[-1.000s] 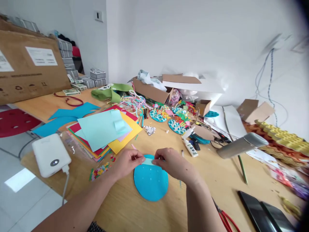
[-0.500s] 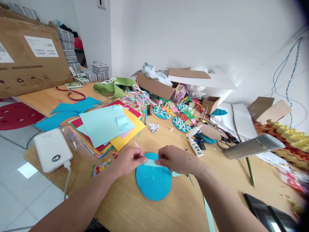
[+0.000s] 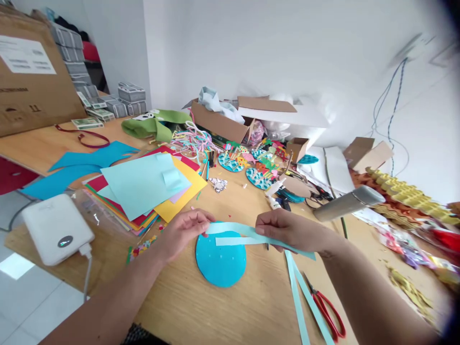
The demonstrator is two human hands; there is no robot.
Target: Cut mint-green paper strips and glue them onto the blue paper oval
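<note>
A blue round disc (image 3: 221, 266) with small pale dots on its face lies on the table below my hands. A light-blue paper strip (image 3: 235, 228) stretches bowed above its top edge. My left hand (image 3: 187, 231) is closed on the strip's left end, thumb against fingers. Further right, my right hand (image 3: 283, 229) grips the same strip, whose far end sticks out beneath the wrist. Just below it, a second pale strip (image 3: 233, 241) runs across the disc toward my right hand; its right end is hidden there. The glue dots or marks are too small to identify.
Red-handled scissors (image 3: 327, 306) and more pale strips (image 3: 298, 302) lie at the right front. Coloured paper sheets (image 3: 140, 184) and a white power bank (image 3: 57, 230) are on the left. A steel flask (image 3: 348, 203) lies right; a glue bottle (image 3: 275, 189) and decorated discs (image 3: 230, 162) are behind.
My hands have moved apart, the right one shifting right, and a longer stretch of strip now shows between them. The view has turned right, bringing the scissors into sight.
</note>
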